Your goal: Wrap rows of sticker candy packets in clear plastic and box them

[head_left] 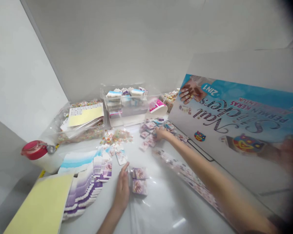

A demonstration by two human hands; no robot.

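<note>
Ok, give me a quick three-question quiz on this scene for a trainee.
1. True or false: the right hand is touching the pile of small printed cards.
2. What colour is the cap of the bottle at the left?
3. Which is nearer the left hand: A, the two small printed packs, or B, the clear plastic bin?

Key: 1 true; 2 red; 3 A.

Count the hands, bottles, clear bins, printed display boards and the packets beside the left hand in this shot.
Hands (left hand, right hand): 2
Red-capped bottle: 1
Clear plastic bin: 1
Printed display board: 1
Packets: 2
Total: 7
</note>
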